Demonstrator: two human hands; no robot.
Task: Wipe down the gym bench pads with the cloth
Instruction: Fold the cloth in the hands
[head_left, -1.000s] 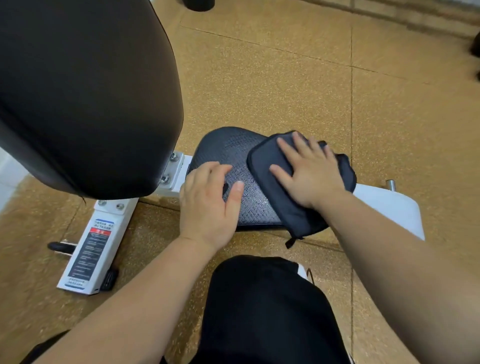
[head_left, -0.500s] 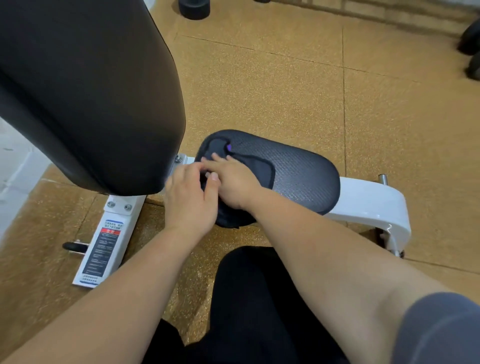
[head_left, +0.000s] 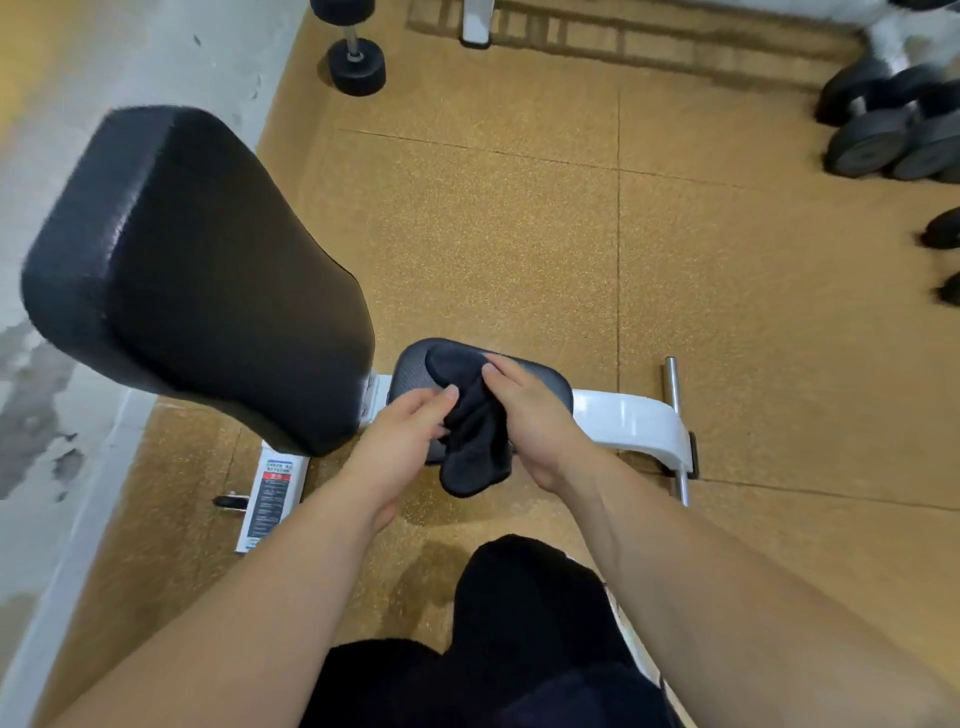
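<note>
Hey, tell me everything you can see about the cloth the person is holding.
The cloth is dark, almost black, soft fabric, bunched into folds rather than spread flat. Its upper end lies on the small seat pad, and its lower end hangs below the hands, in front of the floor. The left hand pinches its left side and the right hand grips its right side.

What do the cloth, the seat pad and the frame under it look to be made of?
The cloth looks like soft, matte dark fabric, perhaps microfibre: it crumples and droops limply. The seat pad is likely vinyl or synthetic leather over padding, given its fine weave-like grain, faint sheen and rounded edges. The frame is probably painted metal: smooth, glossy white with highlights.
</note>
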